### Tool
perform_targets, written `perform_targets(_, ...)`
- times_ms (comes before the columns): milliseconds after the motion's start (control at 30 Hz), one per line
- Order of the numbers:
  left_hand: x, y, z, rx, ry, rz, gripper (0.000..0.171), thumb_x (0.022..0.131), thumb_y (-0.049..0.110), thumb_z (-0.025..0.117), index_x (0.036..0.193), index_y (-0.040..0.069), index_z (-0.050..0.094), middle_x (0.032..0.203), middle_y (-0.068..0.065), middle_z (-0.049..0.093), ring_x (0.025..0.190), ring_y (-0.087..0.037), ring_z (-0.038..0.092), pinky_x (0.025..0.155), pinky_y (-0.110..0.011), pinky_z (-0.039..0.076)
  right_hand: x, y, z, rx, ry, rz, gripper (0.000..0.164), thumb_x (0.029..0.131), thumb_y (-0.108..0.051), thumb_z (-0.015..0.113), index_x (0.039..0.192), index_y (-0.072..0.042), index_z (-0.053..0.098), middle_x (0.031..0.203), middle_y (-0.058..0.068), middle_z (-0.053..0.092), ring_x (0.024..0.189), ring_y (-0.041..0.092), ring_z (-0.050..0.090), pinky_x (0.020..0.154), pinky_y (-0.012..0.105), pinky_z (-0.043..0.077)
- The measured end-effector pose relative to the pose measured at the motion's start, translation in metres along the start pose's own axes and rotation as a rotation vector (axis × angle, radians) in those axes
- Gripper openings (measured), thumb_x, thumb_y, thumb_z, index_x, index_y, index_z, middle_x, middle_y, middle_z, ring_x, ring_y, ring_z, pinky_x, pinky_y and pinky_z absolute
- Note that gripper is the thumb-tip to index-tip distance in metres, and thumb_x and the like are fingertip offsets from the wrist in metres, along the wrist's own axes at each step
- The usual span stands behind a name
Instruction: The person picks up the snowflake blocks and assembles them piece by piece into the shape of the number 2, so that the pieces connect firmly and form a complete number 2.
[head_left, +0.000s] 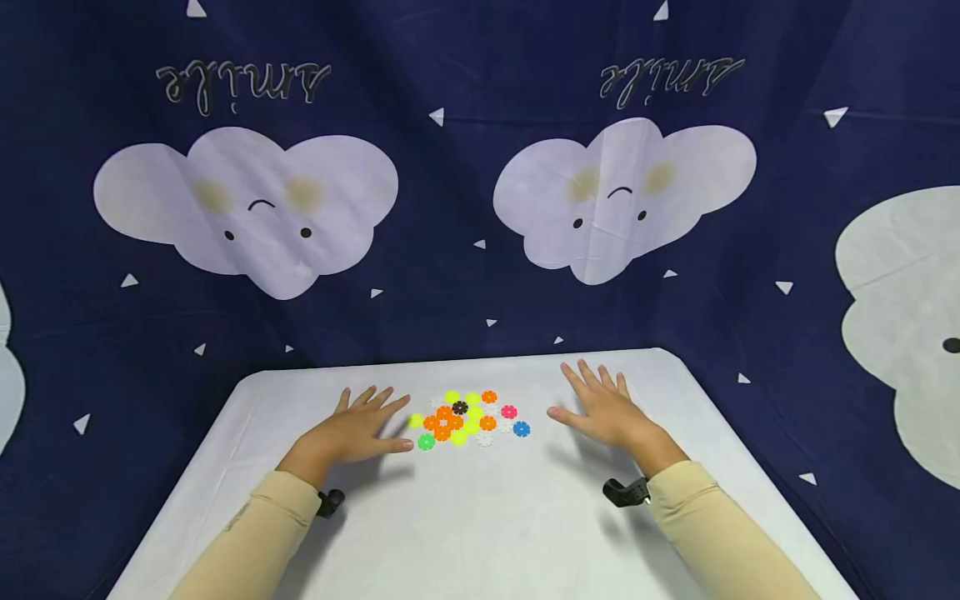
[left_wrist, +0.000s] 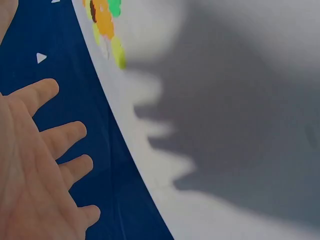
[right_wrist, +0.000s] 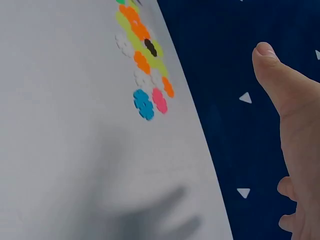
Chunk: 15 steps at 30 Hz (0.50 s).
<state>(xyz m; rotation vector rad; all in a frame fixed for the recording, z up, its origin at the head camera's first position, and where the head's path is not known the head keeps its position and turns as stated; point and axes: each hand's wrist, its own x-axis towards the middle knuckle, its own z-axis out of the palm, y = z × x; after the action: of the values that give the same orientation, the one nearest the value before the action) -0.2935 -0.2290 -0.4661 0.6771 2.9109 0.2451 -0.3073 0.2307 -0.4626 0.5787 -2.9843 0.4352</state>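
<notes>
Several flat, notched flower-shaped plastic discs lie in a cluster near the far side of a white table. Among them are a blue disc (head_left: 521, 428), a pink disc (head_left: 509, 412), a black disc (head_left: 460, 407) and a green disc (head_left: 426, 442), with orange, yellow and white ones between. To the left of the cluster, my left hand (head_left: 360, 429) hovers over the table with fingers spread, holding nothing. On the other side, my right hand (head_left: 607, 412) is raised with its fingers apart, also holding nothing. The blue disc (right_wrist: 143, 104) is the one nearest to it in the right wrist view.
The white table (head_left: 480, 533) has rounded far corners. Behind it hangs a dark blue cloth (head_left: 442, 200) printed with clouds and small triangles. Black wrist devices (head_left: 627, 492) sit by the sleeve cuffs. Both hands cast shadows on the tabletop.
</notes>
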Motion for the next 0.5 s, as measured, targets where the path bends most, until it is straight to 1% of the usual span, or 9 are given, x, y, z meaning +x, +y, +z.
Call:
perform_targets(133,0.003,0.004,0.007,-0.010,-0.007,0.017,0.095,0.094,0.079,0.055,0.166,0.020,0.037,0.170,-0.017,0.026,0.155,-0.045,0.019,0.120,-0.074,-0.001,0.002,-0.006,0.007,0.011,-0.005,-0.017,0.100,0.097,-0.081,0.045,0.168,-0.012,0.028,0.169,0.025,0.021,0.148,0.061,0.019,0.118,0.078,0.005)
perform_targets(333,0.008,0.013,0.015,-0.032,-0.022,0.043,0.097,0.094,0.074,0.060,0.166,0.014,0.034,0.170,-0.015,0.026,0.155,-0.041,0.020,0.123,-0.068,0.002,0.004,-0.015,0.021,0.041,-0.023,-0.030,0.098,0.098,-0.076,0.051,0.167,-0.010,0.030,0.169,0.024,0.024,0.148,0.059,0.022,0.118,0.077,0.010)
perform_targets(500,0.011,0.019,0.021,-0.022,-0.026,0.056,0.101,0.092,0.079,0.057,0.167,0.015,0.033,0.171,-0.012,0.026,0.156,-0.037,0.020,0.125,-0.063,0.005,0.004,-0.022,0.034,0.092,-0.033,-0.040,0.099,0.097,-0.077,0.051,0.167,-0.010,0.029,0.169,0.024,0.024,0.149,0.057,0.023,0.120,0.074,0.011)
